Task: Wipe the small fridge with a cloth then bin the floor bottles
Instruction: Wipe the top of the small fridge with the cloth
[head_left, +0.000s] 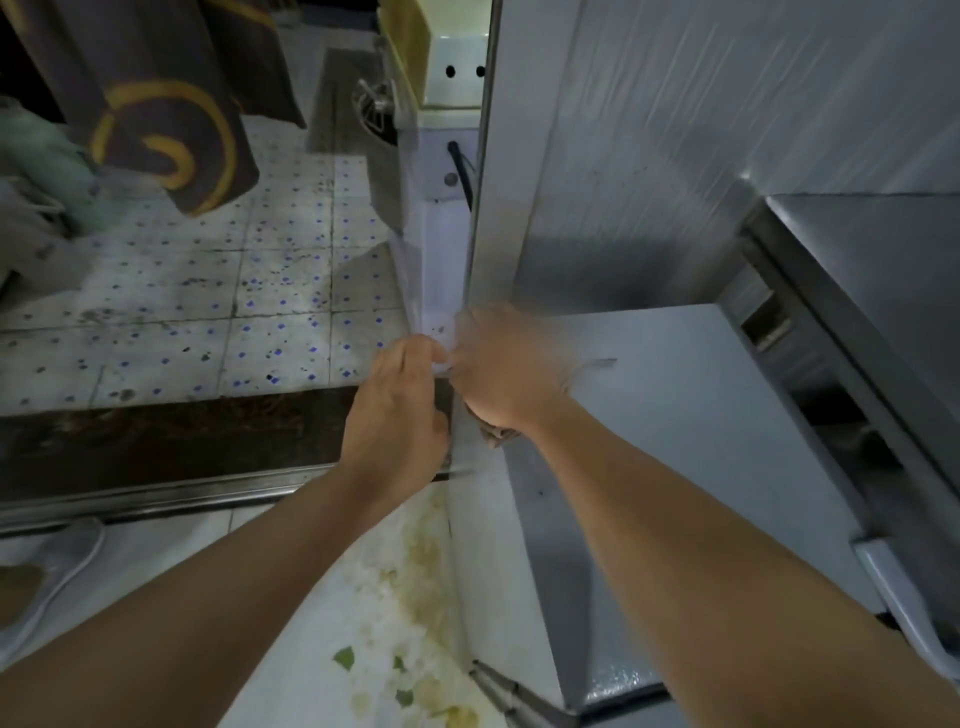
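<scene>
Both forearms reach forward and meet at the far left corner of the small fridge (675, 415). Right hand (506, 371) is curled, knuckles up, gripping a cloth (493, 434) whose dark end pokes out below the wrist; motion blur hides how much cloth lies under the palm. Left hand (397, 415) rests just beside it at the fridge's left edge, fingers bent, apparently pinching something pale. A tall metal panel (571, 182) rises close behind the corner. Tiled floor (208, 291) lies open to the left.
</scene>
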